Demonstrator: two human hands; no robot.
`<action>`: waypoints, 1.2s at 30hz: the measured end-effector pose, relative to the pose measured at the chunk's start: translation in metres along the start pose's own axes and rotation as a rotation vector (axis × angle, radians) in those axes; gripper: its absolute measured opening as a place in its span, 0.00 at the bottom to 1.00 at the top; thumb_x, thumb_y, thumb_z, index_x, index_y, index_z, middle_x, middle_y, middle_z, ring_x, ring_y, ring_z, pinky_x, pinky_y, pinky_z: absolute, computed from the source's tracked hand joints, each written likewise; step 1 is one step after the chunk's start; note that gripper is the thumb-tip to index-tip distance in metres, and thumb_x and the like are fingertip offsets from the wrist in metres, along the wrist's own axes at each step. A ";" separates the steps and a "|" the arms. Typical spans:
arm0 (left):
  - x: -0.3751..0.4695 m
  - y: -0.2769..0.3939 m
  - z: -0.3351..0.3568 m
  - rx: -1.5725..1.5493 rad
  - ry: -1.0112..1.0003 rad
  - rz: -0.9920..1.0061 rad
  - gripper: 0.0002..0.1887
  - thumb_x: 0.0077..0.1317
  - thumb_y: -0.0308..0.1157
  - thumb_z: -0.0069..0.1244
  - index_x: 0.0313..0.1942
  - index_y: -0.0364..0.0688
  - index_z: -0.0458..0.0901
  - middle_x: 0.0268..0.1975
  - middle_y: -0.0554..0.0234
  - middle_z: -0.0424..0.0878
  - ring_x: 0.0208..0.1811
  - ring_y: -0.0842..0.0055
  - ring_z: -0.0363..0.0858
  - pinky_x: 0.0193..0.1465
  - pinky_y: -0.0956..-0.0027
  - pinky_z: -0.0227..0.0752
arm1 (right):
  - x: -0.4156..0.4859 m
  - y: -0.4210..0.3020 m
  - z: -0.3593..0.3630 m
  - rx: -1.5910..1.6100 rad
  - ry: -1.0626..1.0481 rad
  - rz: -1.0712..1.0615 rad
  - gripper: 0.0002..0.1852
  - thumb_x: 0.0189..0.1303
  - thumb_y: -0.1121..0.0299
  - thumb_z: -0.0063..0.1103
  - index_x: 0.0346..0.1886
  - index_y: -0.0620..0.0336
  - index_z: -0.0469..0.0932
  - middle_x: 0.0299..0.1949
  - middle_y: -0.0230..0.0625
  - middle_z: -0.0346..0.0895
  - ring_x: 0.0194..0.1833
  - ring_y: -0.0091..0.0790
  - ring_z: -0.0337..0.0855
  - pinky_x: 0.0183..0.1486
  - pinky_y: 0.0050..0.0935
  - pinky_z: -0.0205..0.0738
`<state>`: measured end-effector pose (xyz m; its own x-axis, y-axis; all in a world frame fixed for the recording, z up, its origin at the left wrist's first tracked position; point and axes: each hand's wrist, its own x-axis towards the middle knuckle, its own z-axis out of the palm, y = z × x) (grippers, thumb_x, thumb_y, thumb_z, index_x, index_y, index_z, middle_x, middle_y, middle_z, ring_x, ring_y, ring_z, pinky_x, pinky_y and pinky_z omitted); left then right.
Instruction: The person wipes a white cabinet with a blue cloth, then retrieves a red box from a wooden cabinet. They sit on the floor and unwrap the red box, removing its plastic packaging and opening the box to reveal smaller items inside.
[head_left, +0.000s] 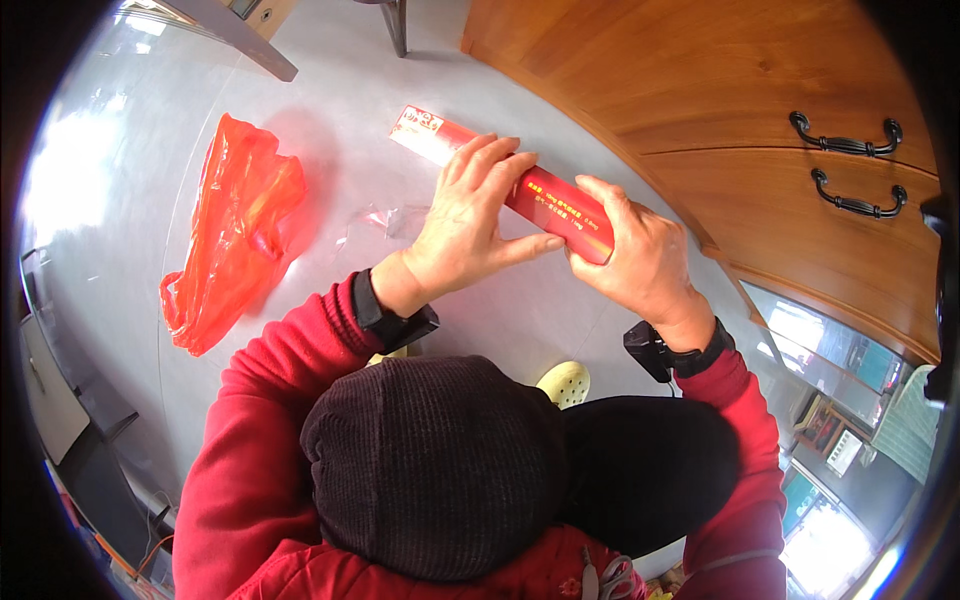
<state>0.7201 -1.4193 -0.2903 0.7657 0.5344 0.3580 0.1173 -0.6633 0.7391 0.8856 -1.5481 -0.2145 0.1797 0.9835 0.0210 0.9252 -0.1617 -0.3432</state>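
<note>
A long red cigarette carton (553, 196) with a white patterned end lies slantwise between my hands and bears yellow writing. My left hand (469, 217) lays its fingers over the carton's middle, while its thumb stretches along the near edge. The carton's right end sits in the grip of my right hand (637, 251), thumb on one long side and fingers on the other. Bits of clear plastic wrap (394, 220) are on the floor beyond my left wrist. To the left of them is a crumpled red plastic bag (236, 232).
A wooden cabinet (720, 82) with black metal handles (847, 139) stands close on the right. Dark furniture legs (395, 30) reach the grey floor (360, 97) at the top. Below my hands a yellow clog (566, 384) shows beside my dark-clothed knee (652, 465).
</note>
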 end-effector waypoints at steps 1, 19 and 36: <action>0.004 0.001 0.003 0.009 -0.016 0.002 0.40 0.51 0.51 0.67 0.59 0.36 0.74 0.61 0.45 0.72 0.68 0.47 0.63 0.70 0.47 0.58 | 0.000 0.000 0.001 -0.006 0.037 -0.041 0.34 0.43 0.68 0.73 0.59 0.53 0.73 0.36 0.40 0.84 0.34 0.42 0.86 0.37 0.36 0.81; 0.020 0.010 -0.007 0.014 -0.177 -0.070 0.21 0.50 0.28 0.60 0.46 0.35 0.79 0.46 0.53 0.82 0.53 0.57 0.78 0.58 0.58 0.70 | 0.001 -0.005 -0.002 -0.125 0.093 -0.226 0.32 0.40 0.71 0.72 0.55 0.56 0.76 0.43 0.33 0.84 0.36 0.37 0.85 0.36 0.33 0.80; 0.021 -0.072 -0.043 0.057 -0.197 -0.292 0.16 0.54 0.16 0.51 0.42 0.41 0.82 0.46 0.56 0.85 0.45 0.59 0.85 0.45 0.62 0.79 | -0.006 0.005 -0.003 -0.090 0.080 -0.196 0.32 0.41 0.69 0.73 0.56 0.54 0.77 0.43 0.33 0.84 0.37 0.38 0.85 0.38 0.33 0.80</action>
<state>0.7004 -1.3377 -0.3112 0.8015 0.5978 0.0157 0.3796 -0.5288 0.7591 0.8905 -1.5553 -0.2135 0.0164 0.9878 0.1549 0.9706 0.0215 -0.2398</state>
